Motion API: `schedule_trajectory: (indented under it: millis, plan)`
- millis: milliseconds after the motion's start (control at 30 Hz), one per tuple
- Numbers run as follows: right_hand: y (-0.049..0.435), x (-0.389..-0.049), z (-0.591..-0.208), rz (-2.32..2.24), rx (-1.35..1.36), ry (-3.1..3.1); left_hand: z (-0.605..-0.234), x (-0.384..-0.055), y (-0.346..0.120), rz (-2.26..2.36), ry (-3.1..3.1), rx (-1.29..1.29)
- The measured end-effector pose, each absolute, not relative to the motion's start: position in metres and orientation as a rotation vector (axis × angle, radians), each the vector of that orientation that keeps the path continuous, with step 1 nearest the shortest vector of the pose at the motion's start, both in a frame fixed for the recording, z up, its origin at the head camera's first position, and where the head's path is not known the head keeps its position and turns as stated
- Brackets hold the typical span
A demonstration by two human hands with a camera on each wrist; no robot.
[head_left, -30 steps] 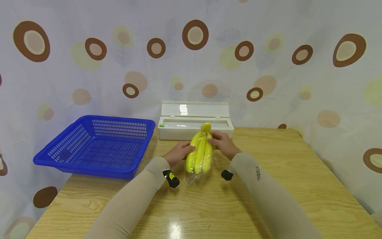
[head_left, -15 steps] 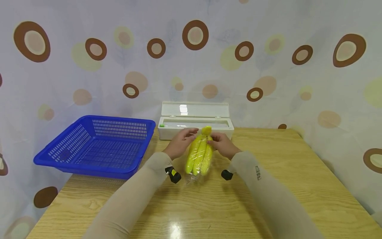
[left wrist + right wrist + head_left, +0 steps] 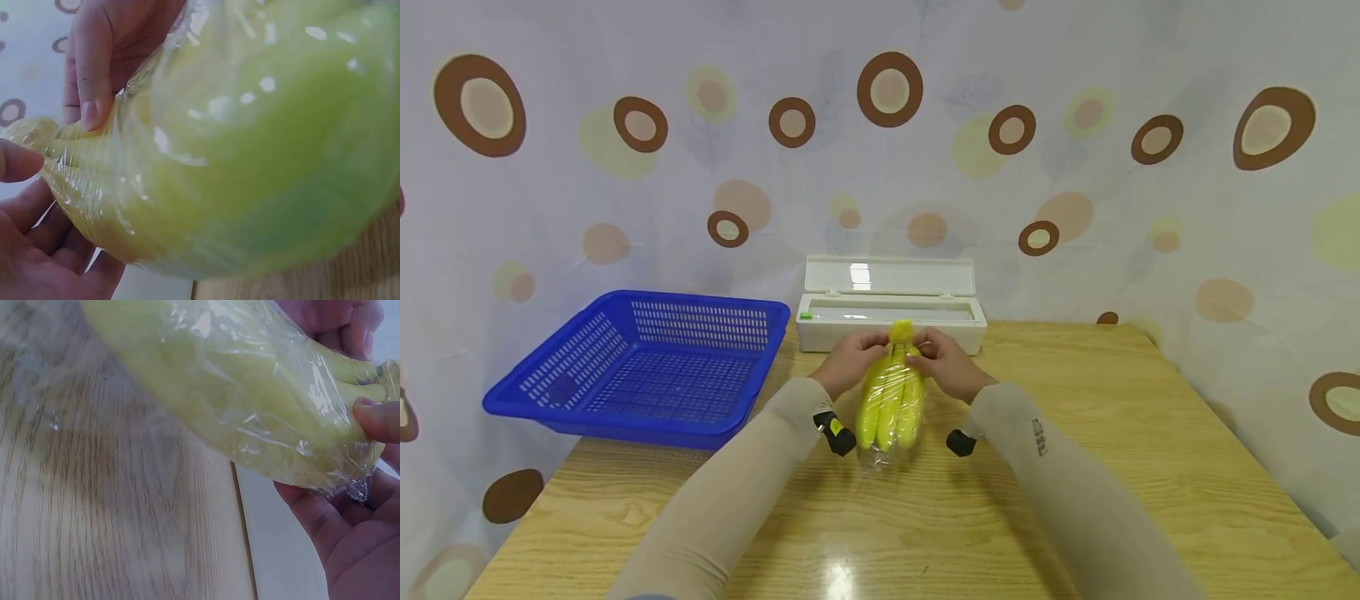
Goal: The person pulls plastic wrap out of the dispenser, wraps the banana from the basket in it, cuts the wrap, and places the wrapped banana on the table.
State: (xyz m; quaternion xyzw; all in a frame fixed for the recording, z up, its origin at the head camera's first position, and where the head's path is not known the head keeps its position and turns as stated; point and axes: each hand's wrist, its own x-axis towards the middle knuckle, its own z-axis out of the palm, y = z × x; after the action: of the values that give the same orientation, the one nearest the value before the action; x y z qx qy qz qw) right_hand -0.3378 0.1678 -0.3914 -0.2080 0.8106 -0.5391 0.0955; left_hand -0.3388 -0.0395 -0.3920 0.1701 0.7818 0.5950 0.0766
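A bunch of yellow bananas (image 3: 891, 400) wrapped in clear plastic film hangs stem up between both hands, above the table. At its upper left, my left hand (image 3: 847, 362) holds the bunch beside the stem; in the left wrist view the thumb (image 3: 19, 164) is at the neck and the other fingers lie behind. My right hand (image 3: 951, 367) grips the upper right side, its thumb (image 3: 378, 419) on the film in front and fingers curled behind. Loose film (image 3: 880, 458) trails below the banana tips. In the head view the fingertips behind the bunch are hidden.
Behind the hands stands a long white box (image 3: 887, 333) with its lid (image 3: 887, 275) raised, close to the patterned wall covering (image 3: 962, 183). A blue slotted basket (image 3: 647, 429) sits on the left of the wooden table (image 3: 1112, 433).
My left hand has moved from the bunch's side up to beside the stem, briefly coming loose with fingers spread. The bunch and my right hand have shifted slightly left and down.
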Motion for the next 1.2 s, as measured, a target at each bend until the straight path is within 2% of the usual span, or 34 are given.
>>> schedule_trajectory:
  millis: [533, 1200]
  plan:
    - [0.164, -0.338, -0.395, -1.633, -0.557, 2.435, -0.401, -0.345, -0.047, 1.888, 2.107, 0.434]
    - [0.155, -0.337, -0.391, -1.637, -0.574, 2.573, -0.402, -0.347, -0.050, 1.972, 2.173, 0.351]
